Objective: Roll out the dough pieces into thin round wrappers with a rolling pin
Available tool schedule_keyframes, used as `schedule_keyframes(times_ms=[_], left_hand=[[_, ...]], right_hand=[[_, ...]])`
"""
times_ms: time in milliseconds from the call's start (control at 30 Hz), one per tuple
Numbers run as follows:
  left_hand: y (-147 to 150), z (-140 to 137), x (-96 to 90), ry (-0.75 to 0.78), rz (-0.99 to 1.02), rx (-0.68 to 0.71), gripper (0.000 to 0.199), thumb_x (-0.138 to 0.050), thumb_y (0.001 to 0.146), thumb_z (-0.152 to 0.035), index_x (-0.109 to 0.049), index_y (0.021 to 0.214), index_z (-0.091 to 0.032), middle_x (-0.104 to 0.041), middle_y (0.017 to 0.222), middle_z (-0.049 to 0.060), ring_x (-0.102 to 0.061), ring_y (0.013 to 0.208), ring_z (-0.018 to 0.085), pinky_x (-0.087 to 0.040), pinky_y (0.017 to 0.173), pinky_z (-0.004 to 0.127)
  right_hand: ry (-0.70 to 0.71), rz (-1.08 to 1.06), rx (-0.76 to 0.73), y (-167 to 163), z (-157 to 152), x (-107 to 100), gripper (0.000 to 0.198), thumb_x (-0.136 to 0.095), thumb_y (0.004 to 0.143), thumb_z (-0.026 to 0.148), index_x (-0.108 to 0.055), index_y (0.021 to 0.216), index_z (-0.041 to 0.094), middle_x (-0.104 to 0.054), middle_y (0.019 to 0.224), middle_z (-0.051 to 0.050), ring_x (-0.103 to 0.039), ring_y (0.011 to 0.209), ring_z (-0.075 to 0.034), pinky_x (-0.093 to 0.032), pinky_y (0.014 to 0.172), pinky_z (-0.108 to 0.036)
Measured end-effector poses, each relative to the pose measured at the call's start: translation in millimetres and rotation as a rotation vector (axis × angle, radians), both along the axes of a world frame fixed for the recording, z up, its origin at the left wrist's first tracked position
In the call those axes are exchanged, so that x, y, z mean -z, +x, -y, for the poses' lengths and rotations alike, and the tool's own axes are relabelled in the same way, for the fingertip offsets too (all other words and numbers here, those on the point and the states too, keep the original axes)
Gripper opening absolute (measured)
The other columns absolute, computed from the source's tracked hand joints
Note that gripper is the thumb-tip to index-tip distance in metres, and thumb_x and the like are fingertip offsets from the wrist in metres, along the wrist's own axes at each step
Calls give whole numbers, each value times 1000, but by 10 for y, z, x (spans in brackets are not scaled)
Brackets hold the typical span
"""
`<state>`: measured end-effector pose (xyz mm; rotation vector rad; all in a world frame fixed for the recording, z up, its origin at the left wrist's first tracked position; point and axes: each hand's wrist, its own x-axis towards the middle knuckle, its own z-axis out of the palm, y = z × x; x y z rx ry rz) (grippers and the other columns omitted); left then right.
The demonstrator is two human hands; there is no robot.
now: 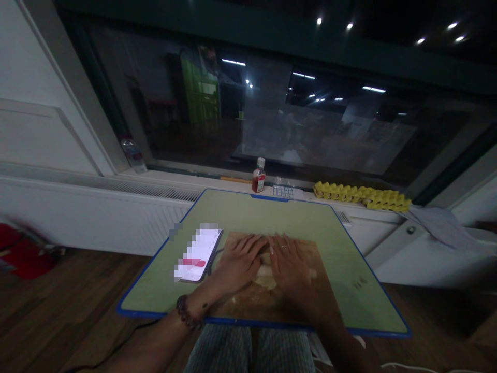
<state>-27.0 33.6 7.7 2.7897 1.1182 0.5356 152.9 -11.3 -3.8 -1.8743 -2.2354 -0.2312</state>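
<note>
A pale, dough-like piece [265, 258] lies on the wooden board [252, 308], in the gap between the hands and partly under them; motion blur and the covering fingers mean I can't be sure of its full shape. It looks soft, light and pliable, likely to dent under a fingertip and perhaps tacky where bare, so flat palms or several fingers spread along it would suit better than a pinch. The pale patches on the wood, probably flour, should keep it from sticking.

The left hand [241, 257] and the right hand [286, 257] are both palm down, fingers extended and slightly spread, grasping nothing. A beaded bracelet [188, 312] circles the left wrist.

The board reaches the near edge of the green table [248, 210], which has a blue rim. A lit phone [200, 254] lies left of the board, toward the table's left edge. Beyond the far edge, a small bottle [258, 178] and yellow egg trays [341, 192] sit on the sill, the trays past the far right corner. Behind them a dark window [264, 114] reflects ceiling lights.
</note>
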Motion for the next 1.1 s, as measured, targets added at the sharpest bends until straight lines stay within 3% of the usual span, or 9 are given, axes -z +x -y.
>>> schedule_keyframes(times_ms=[200, 367, 500, 633, 733, 1000, 1100], left_hand=[[118, -339, 19, -67, -106, -176, 51, -37, 97, -26, -37, 149, -22, -38, 156, 10, -28, 146, 29, -23, 116, 51], [215, -568, -4, -80, -105, -372, 57, -44, 96, -29, -36, 150, -13, -32, 158, 17, -27, 146, 33, -21, 117, 50], [189, -364, -2, -7, -96, -344, 52, -42, 98, -31, -40, 148, -13, -38, 155, 15, -29, 145, 31, -22, 118, 49], [138, -45, 45, 67, -40, -269, 45, -41, 100, -34, -46, 144, -24, -46, 151, 6, -31, 144, 27, -21, 119, 51], [120, 38, 61, 95, -9, -249, 43, -40, 101, -36, -48, 142, -26, -49, 149, 4, -34, 143, 26, -20, 119, 52], [180, -310, 27, 14, -55, -338, 50, -40, 100, -40, -44, 145, -19, -44, 152, 11, -33, 143, 29, -21, 118, 50], [204, -472, 29, -26, -50, -392, 54, -44, 97, -42, -46, 143, -16, -44, 151, 13, -35, 141, 30, -23, 117, 48]], right_hand=[[-115, 57, -49, 84, -422, -12, 51, -26, 100, 20, -41, 148, 16, -38, 155, -13, -28, 146, -30, -22, 118, -55], [-133, 21, 22, 111, -743, -19, 51, -22, 102, 23, -39, 149, 13, -38, 155, -12, -28, 146, -28, -21, 119, -51], [-61, 13, -18, 74, -554, -28, 51, -21, 102, 24, -41, 148, 15, -38, 155, -11, -26, 147, -29, -18, 119, -54], [2, -38, -46, 17, -217, -9, 50, -23, 102, 29, -44, 147, 20, -41, 154, -8, -27, 146, -28, -19, 120, -54], [5, -63, -68, 15, -146, 50, 50, -24, 103, 32, -44, 147, 20, -42, 153, -8, -30, 145, -28, -21, 120, -53], [-81, -57, -251, 216, -688, 196, 43, -32, 101, 27, -55, 137, 20, -51, 146, -9, -40, 140, -24, -26, 119, -46], [-55, -86, -246, 247, -871, 236, 41, -34, 100, 23, -60, 131, 19, -56, 142, -11, -47, 135, -24, -30, 116, -46]])
